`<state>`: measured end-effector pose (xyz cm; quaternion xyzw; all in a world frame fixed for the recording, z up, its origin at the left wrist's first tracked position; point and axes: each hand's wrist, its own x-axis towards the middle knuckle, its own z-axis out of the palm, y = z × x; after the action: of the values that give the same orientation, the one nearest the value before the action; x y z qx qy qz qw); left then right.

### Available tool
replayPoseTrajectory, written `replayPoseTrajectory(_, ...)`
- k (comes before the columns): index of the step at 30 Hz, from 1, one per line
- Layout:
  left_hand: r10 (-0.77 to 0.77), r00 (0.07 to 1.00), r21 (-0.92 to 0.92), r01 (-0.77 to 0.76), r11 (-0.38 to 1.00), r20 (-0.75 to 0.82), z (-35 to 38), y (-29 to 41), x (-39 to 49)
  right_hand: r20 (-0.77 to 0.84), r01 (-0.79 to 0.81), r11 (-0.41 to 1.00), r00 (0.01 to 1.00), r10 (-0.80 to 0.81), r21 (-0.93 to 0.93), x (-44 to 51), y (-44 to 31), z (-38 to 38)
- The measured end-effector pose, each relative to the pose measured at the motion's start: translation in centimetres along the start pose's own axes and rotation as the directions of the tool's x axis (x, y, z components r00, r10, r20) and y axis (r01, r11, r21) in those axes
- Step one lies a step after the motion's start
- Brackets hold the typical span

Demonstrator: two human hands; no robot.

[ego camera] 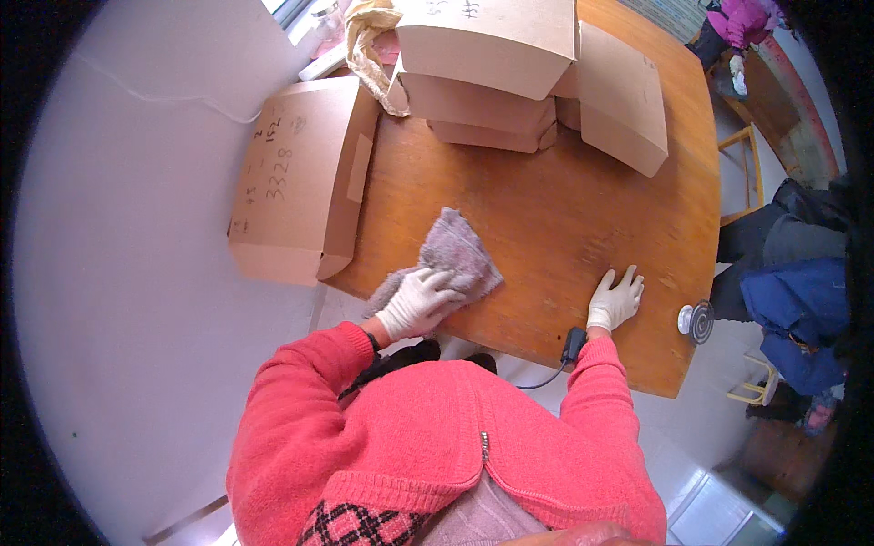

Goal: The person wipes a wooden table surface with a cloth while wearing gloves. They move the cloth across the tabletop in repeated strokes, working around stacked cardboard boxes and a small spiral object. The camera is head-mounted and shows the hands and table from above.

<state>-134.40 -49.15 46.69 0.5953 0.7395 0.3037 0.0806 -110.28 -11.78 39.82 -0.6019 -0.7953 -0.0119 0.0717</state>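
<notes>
My left hand (416, 300), in a white glove, rests on a crumpled greyish-purple cloth (461, 252) with its fingers curled over it. The cloth lies on the wooden tabletop (532, 198), and part of it reaches past the near edge under my wrist. To the right, my right hand (616, 298), also in a white glove, is set palm down on the bare wood with fingers spread, holding nothing. A small black box (573, 345) with a cable sits by my right wrist at the table edge.
A large cardboard box (293, 177) with handwriting stands at the table's left. More cardboard boxes (485, 48) are stacked at the back, beside a yellowish cloth (372, 48). Near the right edge is a round spiral-patterned object (700, 321). A person in dark blue (795, 293) is close on the right.
</notes>
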Motion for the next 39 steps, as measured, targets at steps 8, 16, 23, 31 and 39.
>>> replayPoseTrajectory(8,0.134,0.976,-0.02,-0.133,0.991,0.174,6.4,0.9,9.6,0.011,-0.012,1.0,1.0,0.012,0.01,0.3,-0.6,0.3)
replayPoseTrajectory(16,0.054,0.985,0.071,-0.066,0.995,0.161,9.3,0.8,15.0,0.013,-0.01,1.0,1.0,0.01,0.021,-0.4,-1.2,0.1)
replayPoseTrajectory(23,0.191,0.98,-0.075,-0.186,0.98,0.063,6.8,-0.3,9.2,-0.001,0.006,1.0,1.0,-0.006,0.005,-0.1,-0.3,0.8)
replayPoseTrajectory(31,-0.022,0.999,0.034,0.021,0.999,0.023,-1.0,-3.9,-1.5,-0.07,0.014,1.0,0.997,-0.015,-0.009,0.3,0.3,1.7)
replayPoseTrajectory(39,-0.381,0.902,0.195,0.418,0.887,-0.202,0.0,-5.8,1.6,-0.033,0.017,1.0,0.999,-0.017,0.003,0.1,-0.5,1.0)
